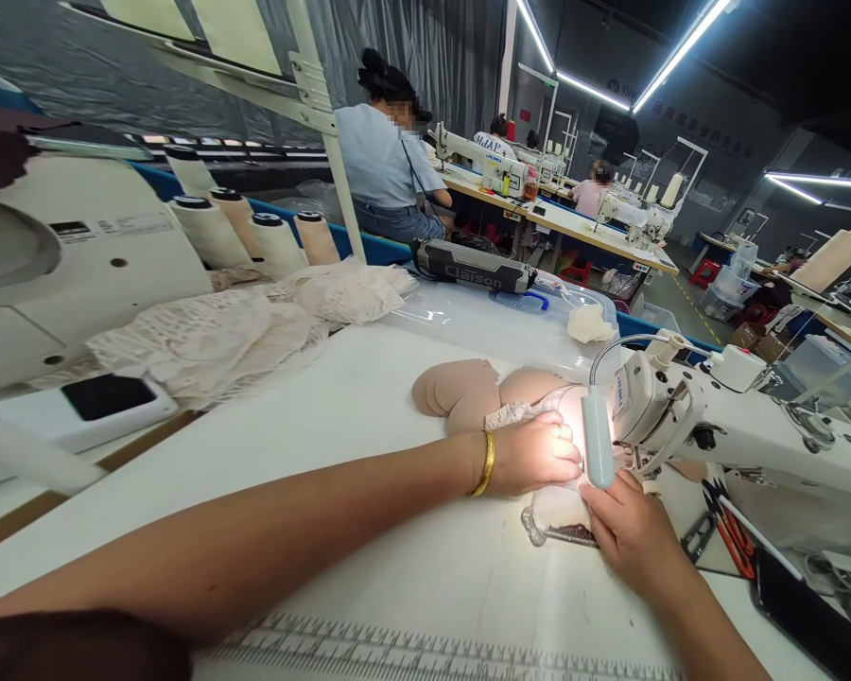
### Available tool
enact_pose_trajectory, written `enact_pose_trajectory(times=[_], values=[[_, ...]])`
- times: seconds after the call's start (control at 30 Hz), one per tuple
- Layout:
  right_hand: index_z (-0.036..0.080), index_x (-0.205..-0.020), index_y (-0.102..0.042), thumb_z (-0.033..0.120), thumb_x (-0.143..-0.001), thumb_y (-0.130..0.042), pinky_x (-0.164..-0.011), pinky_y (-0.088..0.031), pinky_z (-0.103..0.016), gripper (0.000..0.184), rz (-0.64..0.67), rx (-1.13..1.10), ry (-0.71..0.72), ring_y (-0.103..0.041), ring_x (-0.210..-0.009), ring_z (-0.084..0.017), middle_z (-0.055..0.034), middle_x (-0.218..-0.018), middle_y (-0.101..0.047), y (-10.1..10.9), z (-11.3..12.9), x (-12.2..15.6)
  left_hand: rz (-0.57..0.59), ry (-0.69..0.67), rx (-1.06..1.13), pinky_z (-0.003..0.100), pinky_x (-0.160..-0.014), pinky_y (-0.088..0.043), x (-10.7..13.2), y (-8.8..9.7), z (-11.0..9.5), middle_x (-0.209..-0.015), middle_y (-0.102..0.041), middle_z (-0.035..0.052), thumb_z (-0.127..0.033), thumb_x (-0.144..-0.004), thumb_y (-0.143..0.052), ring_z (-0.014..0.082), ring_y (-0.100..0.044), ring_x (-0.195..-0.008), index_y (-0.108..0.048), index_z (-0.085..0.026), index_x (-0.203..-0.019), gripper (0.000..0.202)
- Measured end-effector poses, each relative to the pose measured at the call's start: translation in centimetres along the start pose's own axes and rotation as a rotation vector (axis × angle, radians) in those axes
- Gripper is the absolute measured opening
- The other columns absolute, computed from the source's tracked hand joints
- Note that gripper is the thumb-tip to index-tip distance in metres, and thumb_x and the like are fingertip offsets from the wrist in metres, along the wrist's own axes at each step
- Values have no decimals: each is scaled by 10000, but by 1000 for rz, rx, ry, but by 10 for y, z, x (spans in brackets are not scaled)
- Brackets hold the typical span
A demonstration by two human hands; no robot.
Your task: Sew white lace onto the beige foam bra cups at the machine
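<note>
My left hand [535,452], with a gold bangle at the wrist, lies curled over a lace-edged beige fabric piece [557,506] on the white table [369,426], pressing it down by the needle of the white sewing machine [687,416]. My right hand [628,530] grips the near edge of the same piece, fingers closed on it. The machine's small lamp [597,440] lights both hands brightly. Several beige padded cups [468,388] lie stacked just behind my left hand.
A heap of cream lace [248,326] and several thread cones [255,236] sit at the left by another machine. Scissors [730,530] and a dark phone [815,615] lie at the right. Other people sew at benches behind.
</note>
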State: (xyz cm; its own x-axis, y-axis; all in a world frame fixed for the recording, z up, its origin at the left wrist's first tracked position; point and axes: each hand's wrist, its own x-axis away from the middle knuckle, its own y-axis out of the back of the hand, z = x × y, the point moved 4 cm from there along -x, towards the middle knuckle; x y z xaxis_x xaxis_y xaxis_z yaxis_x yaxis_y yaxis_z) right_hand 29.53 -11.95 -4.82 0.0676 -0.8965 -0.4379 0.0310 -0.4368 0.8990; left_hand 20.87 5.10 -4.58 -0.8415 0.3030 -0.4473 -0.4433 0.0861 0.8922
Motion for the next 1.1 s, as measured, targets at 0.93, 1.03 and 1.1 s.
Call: enact_pose_trajectory(times=[0.93, 1.03, 1.1], values=[[223, -1091, -640, 136, -978, -429, -583, -408, -285, 255, -82, 30, -55, -621, -786, -207, -60, -871, -657, -8, -10, 3, 25, -37, -30, 443, -925, -403, -5, -11, 6, -991, -715, 57, -96, -797, -641, 238, -624, -956, -702, -234, -909, 188], [229, -1037, -645, 143, -985, -437, -614, -430, -281, 231, -96, -15, -47, -623, -774, -203, -55, -845, -653, -8, -9, 1, 67, 62, -63, 406, -854, -468, -4, -10, 7, -899, -691, 65, -19, -746, -620, 215, -625, -818, -658, -183, -871, 210], [232, -990, -641, 157, -993, -450, -654, -456, -281, 206, -103, -101, -75, -632, -778, -198, -47, -840, -662, -8, -2, -4, 62, 99, -81, 374, -777, -496, 4, -1, 6, -828, -674, 57, 25, -698, -628, 198, -613, -740, -641, -162, -846, 239]])
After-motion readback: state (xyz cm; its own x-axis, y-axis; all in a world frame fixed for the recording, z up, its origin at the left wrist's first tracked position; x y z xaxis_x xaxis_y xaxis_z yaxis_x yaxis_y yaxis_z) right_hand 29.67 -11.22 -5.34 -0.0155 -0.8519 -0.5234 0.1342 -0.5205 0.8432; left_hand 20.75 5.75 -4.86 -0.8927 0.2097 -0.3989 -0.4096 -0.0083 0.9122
